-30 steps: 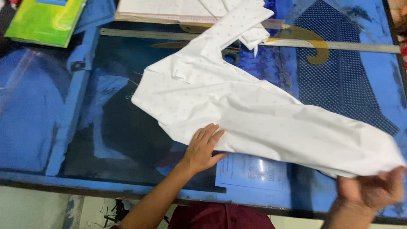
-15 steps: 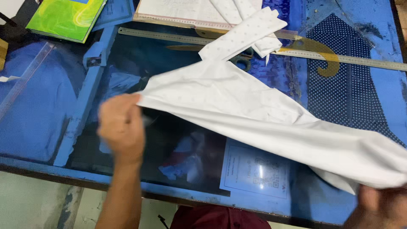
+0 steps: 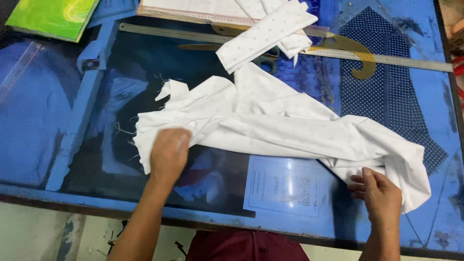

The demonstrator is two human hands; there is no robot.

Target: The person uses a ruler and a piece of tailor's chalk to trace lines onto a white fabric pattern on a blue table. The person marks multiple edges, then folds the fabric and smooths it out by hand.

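1. We see a large crumpled white dotted cloth piece [image 3: 270,128] lying across the centre of the glossy blue glass-topped table [image 3: 43,140].
2. Left hand [image 3: 169,152], lower centre-left: palm down on the cloth's left end, fingers together, pressing flat.
3. Right hand [image 3: 379,193], lower right: fingertips pinching the cloth's lower right edge.
4. Smaller folded white dotted strips [image 3: 268,34] at top centre, just above the big piece.
5. Long steel ruler [image 3: 386,59] and yellow curved ruler [image 3: 355,50] across the top.
6. Green book [image 3: 53,17] in the upper left.
7. White printed paper sheet [image 3: 285,188] under the glass, between our hands.
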